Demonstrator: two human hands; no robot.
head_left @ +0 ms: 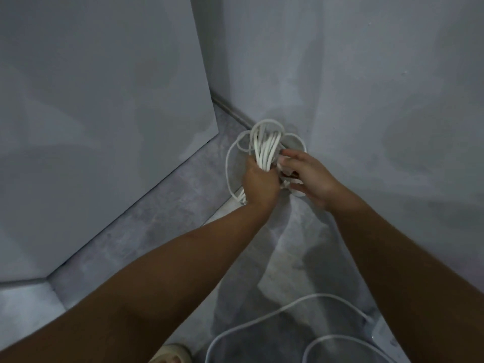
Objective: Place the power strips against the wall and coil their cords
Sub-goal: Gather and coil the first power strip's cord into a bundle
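Gripping a thick bundle of white cord loops (264, 149), the left hand (259, 186) is closed in a fist around the gathered strands, which fan upward out of it. The right hand (310, 176) sits just beside it, fingers curled around a few more turns of the same cord on the bundle's right side. Looser loops spill out to either side of both hands and hang down towards the grey floor (167, 213), close to where it meets the pale wall (366, 87). A white power strip (233, 203) shows only as a sliver under the left wrist, lying on the floor along the wall's foot; most of it is hidden by the arm. To the left stands a flat grey panel (99, 113). Nearer the person, a second white cord (288, 313) lies in slack curves on the floor, uncoiled, and a light sandal (171, 353) shows at the bottom edge.
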